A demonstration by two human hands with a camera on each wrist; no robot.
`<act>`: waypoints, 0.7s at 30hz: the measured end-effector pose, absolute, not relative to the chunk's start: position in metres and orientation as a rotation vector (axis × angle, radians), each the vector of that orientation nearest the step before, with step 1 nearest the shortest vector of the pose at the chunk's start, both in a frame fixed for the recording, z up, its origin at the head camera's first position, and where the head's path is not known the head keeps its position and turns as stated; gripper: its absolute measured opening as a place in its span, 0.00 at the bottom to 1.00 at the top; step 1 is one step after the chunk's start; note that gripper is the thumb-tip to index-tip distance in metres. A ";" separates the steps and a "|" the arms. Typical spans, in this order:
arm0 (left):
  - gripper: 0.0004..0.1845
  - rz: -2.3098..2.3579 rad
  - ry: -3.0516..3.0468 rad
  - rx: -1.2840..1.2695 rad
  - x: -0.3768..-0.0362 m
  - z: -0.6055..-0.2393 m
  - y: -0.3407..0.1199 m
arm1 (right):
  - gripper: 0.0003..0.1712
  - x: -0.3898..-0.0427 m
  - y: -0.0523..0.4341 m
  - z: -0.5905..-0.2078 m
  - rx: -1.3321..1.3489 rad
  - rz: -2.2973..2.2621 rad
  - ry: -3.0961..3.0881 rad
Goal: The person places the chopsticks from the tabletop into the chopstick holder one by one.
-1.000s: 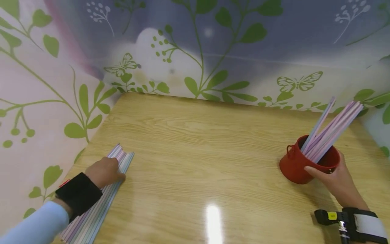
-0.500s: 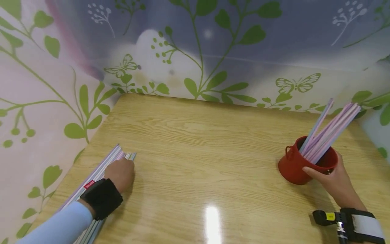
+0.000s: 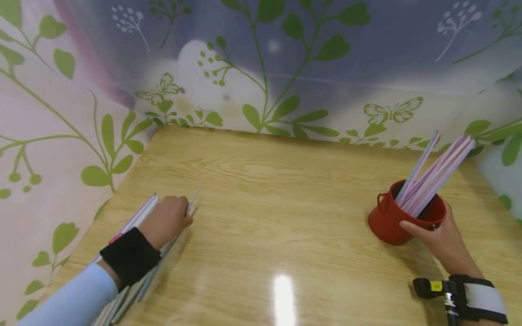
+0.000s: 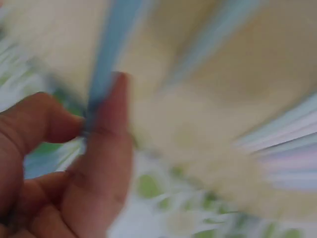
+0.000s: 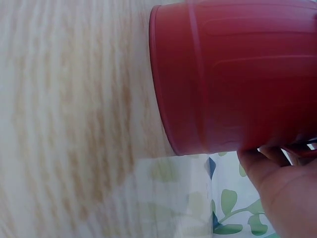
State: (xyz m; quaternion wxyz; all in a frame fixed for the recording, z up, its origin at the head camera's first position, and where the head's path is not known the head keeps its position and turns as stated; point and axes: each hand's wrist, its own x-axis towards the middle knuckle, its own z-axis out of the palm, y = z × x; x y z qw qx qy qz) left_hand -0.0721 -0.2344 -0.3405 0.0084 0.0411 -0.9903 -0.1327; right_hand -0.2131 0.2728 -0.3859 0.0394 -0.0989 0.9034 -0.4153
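Observation:
My left hand [image 3: 166, 222] is over the left side of the table, pinching a thin blue stick [image 4: 111, 47] between thumb and finger, its tip pointing away from me. A second pale blue stick [image 4: 213, 42] lies apart from the others, close by that hand. Under my left forearm is a bundle of long pastel sticks [image 3: 142, 212], partly hidden by the wrist. On the right, my right hand [image 3: 442, 240] grips the side of a small red bucket [image 3: 385, 225], thumb at the rim. Several pink, purple and blue sticks [image 3: 438, 176] lean to the right inside it.
The wooden table [image 3: 261, 194] meets a leaf-patterned wall covering [image 3: 228, 90] at the back and on the left side. A black strap [image 3: 130, 258] with a device is on each wrist. A light reflects off the table's front middle.
My left hand has moved right and lifted a blue stick away from the bundle; another stick has shifted rightward. My right hand keeps its hold on the bucket.

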 end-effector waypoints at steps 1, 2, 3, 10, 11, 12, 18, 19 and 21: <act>0.04 -0.532 -3.041 0.077 -0.081 -0.324 -0.229 | 0.46 -0.213 0.273 -0.384 -0.300 -1.274 2.772; 0.02 -0.641 -2.956 -0.003 -0.091 -0.307 -0.223 | 0.46 -0.213 0.274 -0.383 -0.318 -1.269 2.771; 0.01 -0.738 -2.848 -0.078 -0.101 -0.287 -0.213 | 0.46 -0.213 0.274 -0.381 -0.318 -1.271 2.771; 0.12 -1.567 -1.803 -0.740 -0.165 -0.164 -0.090 | 0.46 -0.218 0.278 -0.381 -0.286 -1.280 2.771; 0.13 -1.612 -1.737 -0.801 -0.170 -0.155 -0.069 | 0.46 -0.218 0.278 -0.381 -0.285 -1.288 2.764; 0.14 -1.632 -1.694 -0.860 -0.176 -0.151 -0.049 | 0.46 -0.218 0.278 -0.382 -0.289 -1.288 2.763; 0.16 -1.471 -2.012 -0.867 -0.210 -0.187 0.047 | 0.46 -0.215 0.275 -0.385 -0.264 -1.350 2.713; 0.16 -1.430 -2.086 -0.852 -0.217 -0.200 0.057 | 0.46 -0.215 0.274 -0.386 -0.238 -1.347 2.721; 0.17 -1.373 -2.187 -0.842 -0.229 -0.227 0.073 | 0.46 -0.213 0.272 -0.385 -0.227 -1.342 2.721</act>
